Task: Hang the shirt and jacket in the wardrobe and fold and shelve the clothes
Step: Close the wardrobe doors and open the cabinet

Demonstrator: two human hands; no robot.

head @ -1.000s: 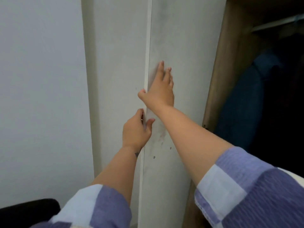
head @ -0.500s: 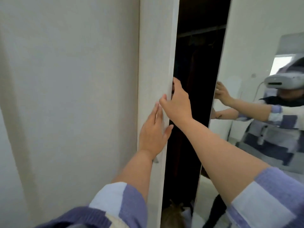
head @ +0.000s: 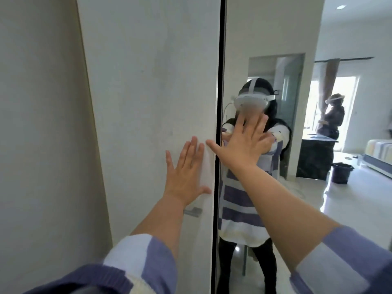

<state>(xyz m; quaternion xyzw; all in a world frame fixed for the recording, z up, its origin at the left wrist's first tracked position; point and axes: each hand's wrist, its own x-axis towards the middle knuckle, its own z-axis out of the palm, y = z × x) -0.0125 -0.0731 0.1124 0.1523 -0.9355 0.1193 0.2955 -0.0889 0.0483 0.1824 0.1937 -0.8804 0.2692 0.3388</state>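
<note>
From the head camera, I am looking at two tall wardrobe doors meeting at a thin dark seam point(head: 220, 81). I am pressing my left hand point(head: 186, 175) flat on the white door point(head: 148, 92), a matte, faintly grained panel just left of the seam, with the fingers straight and spread and gripping nothing. A small brushed-metal handle point(head: 194, 211) is showing just below that hand. I am laying my right hand point(head: 244, 145) flat on the mirrored door point(head: 265, 28) just right of the seam, fingers splayed and holding nothing. The smooth glass is reflecting a person in a headset and a striped purple-and-white top. The shirt, jacket and folded clothes are not in sight; the doors are covering the wardrobe's inside.
</note>
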